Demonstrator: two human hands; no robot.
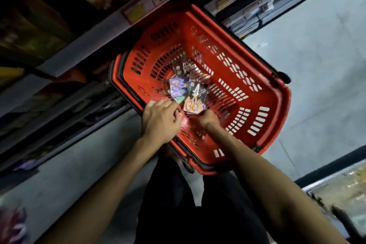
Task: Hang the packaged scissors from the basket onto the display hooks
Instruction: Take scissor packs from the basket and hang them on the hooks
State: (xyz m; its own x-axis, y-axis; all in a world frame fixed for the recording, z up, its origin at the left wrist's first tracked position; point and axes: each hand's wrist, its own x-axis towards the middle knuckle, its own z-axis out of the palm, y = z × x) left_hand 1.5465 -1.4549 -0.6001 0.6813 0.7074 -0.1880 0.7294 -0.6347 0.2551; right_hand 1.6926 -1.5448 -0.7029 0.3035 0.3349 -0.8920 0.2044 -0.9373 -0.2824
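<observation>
**Fig. 1 — Both hands in the basket of packaged scissors**

A red slotted basket [281, 117] stands on the grey floor [309, 55], just beside the edge of a low shelf [95, 45] that bears a red-framed price label [146, 4]. The packaged scissors [188, 89] lie in a loose heap on the basket's bottom, towards its near-left corner. Among them are a purple pack [177, 86], a pink pack [193, 106] with two scissor handles showing, and a clear dark pack [197, 89] overlapping both. Further packs with a coppery pattern [195, 72] lie behind.

The left hand [160, 119] is over the basket's near rim, its fingers [174, 112] curled inward, with their tips just beside a teal pack corner [179, 101]. Whether they grip it cannot be told. The right hand [208, 119] reaches deeper, knuckles up, meeting the near edge of the pink pack. Its fingers are hidden under the hand — pinching or merely touching, one cannot tell. Both forearms are bare. The person's dark trousers [198, 204] fill the foreground below the basket.
</observation>
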